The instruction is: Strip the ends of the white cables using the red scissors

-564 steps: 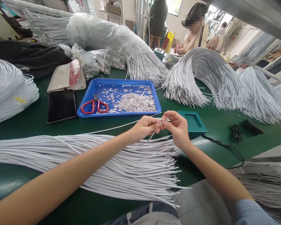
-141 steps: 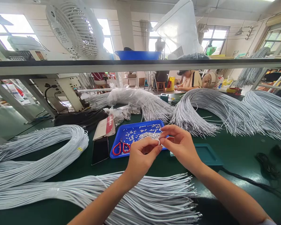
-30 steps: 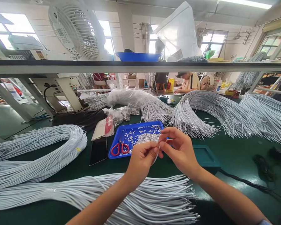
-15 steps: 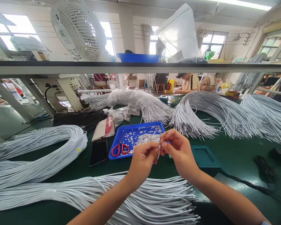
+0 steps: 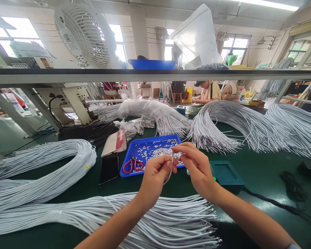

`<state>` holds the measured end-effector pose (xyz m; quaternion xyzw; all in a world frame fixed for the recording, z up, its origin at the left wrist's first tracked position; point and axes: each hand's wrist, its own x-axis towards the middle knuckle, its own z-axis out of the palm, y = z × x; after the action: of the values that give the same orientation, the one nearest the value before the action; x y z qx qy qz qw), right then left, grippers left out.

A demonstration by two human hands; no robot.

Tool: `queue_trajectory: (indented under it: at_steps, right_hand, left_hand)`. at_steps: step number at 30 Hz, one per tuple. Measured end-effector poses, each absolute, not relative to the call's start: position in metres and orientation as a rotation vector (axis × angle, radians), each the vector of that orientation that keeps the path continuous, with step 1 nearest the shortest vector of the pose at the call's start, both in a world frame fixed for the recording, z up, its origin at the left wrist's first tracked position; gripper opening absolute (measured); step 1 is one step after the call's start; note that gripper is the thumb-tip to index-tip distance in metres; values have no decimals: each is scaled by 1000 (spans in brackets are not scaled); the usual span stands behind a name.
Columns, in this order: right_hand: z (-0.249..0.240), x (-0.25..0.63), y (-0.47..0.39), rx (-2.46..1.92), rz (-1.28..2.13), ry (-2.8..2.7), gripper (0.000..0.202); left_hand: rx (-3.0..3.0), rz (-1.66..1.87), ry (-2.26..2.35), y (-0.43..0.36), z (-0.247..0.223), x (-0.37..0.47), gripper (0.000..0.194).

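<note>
My left hand [image 5: 158, 171] pinches a thin white cable [image 5: 172, 168] between thumb and fingers, its end pointing up. That end looks metallic, though too small to make out well. Close on its right is my right hand [image 5: 195, 164], fingers apart, the index fingertip at the top of the cable end. I see nothing held in the right hand. Behind both hands lies a blue tray [image 5: 124, 165] with many small silver metal pieces [image 5: 160, 151] and red-handled scissors [image 5: 132, 165]. Below my forearms spreads a bundle of white cables [image 5: 176, 218] with metal-tipped ends.
A teal box [image 5: 228, 173] with a black cord stands right of my right hand. Left of the tray are a black phone [image 5: 109, 168] and a coiled cable bundle [image 5: 77, 155]. More bundles [image 5: 217, 128] lie behind. A shelf [image 5: 155, 76] crosses above; a person [image 5: 209, 91] sits beyond.
My right hand's fingers have opened from their pinch at the cable end and moved slightly apart. The cable end now shows upright above my left hand. A green light shows on the teal box.
</note>
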<state>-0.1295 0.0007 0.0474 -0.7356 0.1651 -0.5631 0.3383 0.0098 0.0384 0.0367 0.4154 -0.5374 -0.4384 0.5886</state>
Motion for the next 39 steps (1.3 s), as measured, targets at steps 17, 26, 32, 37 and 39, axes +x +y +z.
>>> queue_trajectory:
  at_steps: [17, 26, 32, 37, 39]
  right_hand:
    - [51, -131, 0, -1755, -1450, 426, 20]
    - [59, -134, -5, -1662, -1325, 497, 5]
    - [55, -131, -3, -1651, -1384, 455, 12]
    - [52, -130, -2, -1642, -1378, 434, 18]
    - [52, -130, -2, -1637, -1372, 421, 22]
  left_hand:
    - [951, -960, -1264, 39, 35, 9, 34]
    - [934, -916, -1311, 43, 36, 9, 33]
    - [954, -866, -1367, 44, 36, 8, 29]
    - [954, -861, -1384, 46, 35, 6, 25]
    - [954, -864, -1385, 46, 35, 5, 25]
